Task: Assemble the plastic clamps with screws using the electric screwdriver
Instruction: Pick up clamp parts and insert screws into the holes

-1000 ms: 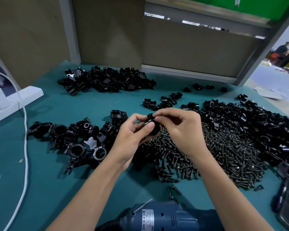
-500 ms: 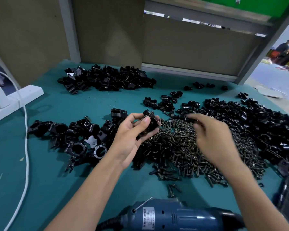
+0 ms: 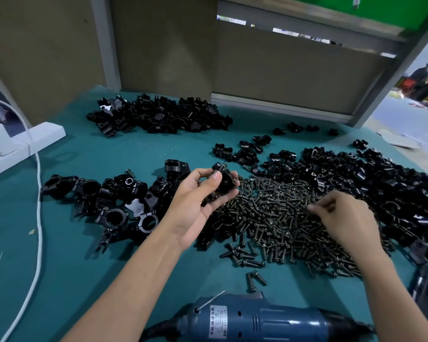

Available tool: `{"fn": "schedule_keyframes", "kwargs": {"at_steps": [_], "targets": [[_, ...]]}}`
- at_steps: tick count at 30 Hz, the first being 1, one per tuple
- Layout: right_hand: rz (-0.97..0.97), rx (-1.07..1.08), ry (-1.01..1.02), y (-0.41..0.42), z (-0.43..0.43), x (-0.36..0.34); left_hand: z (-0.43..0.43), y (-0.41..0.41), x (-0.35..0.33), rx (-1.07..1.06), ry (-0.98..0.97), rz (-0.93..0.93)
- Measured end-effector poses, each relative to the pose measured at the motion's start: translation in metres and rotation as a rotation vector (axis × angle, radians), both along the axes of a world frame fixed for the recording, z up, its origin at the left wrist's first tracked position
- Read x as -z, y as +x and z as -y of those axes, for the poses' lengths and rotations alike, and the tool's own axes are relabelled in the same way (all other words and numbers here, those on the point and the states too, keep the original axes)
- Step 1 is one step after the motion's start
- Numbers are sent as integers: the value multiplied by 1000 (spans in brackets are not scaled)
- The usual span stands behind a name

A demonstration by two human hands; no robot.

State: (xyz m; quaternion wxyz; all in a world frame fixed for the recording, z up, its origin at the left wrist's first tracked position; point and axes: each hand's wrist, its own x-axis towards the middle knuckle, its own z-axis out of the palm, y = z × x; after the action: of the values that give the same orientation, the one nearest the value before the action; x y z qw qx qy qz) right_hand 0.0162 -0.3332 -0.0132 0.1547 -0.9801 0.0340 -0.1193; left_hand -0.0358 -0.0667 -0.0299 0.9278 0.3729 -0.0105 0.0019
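Teal matting covers the workbench point(image 3: 84, 280), which is backed by dull brown panels point(image 3: 282, 77). The left hand point(image 3: 195, 206), palm turned up, curls its fingers and thumb round a black plastic clamp point(image 3: 224, 185), held over the left edge of a wide heap of dark metal screws point(image 3: 269, 223). The right hand point(image 3: 344, 218) hangs palm down over the right part of that heap, fingertips bunched together at the screws; I cannot tell whether one is pinched between them. A blue electric screwdriver point(image 3: 269, 319) lies on its side at the near edge, between the two forearms. Its white label point(image 3: 219, 322) carries rows of print too small and blurred to read. Ring-shaped black clamps point(image 3: 104, 198) cluster just left of the left hand. Loose black plastic clamp parts lie in a far pile point(image 3: 158, 117) near the panels and a larger pile point(image 3: 381, 183) touching the screws on the right. A white cable point(image 3: 38, 193) runs down the left side from a white power strip point(image 3: 35, 137).
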Motion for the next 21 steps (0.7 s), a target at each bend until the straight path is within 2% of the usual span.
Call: {"fn": "schedule_keyframes", "kwargs": {"at_steps": [2, 4, 6, 9, 16, 21], "targets": [[126, -74, 179, -7, -9, -5, 0, 0, 0, 14, -21, -6], [227, -258, 426, -17, -30, -16, 1, -1, 0, 34, -40, -11], [285, -452, 541, -26, -56, -23, 1, -2, -1, 55, -57, -13], [339, -592, 566, -30, -88, -25, 2, -4, -2, 68, -61, -9], [393, -654, 555, -25, -104, -19, 4, -5, -5, 81, -48, -9], [233, -684, 554, -25, -104, -17, 5, -7, -6, 87, -4, -36]]}}
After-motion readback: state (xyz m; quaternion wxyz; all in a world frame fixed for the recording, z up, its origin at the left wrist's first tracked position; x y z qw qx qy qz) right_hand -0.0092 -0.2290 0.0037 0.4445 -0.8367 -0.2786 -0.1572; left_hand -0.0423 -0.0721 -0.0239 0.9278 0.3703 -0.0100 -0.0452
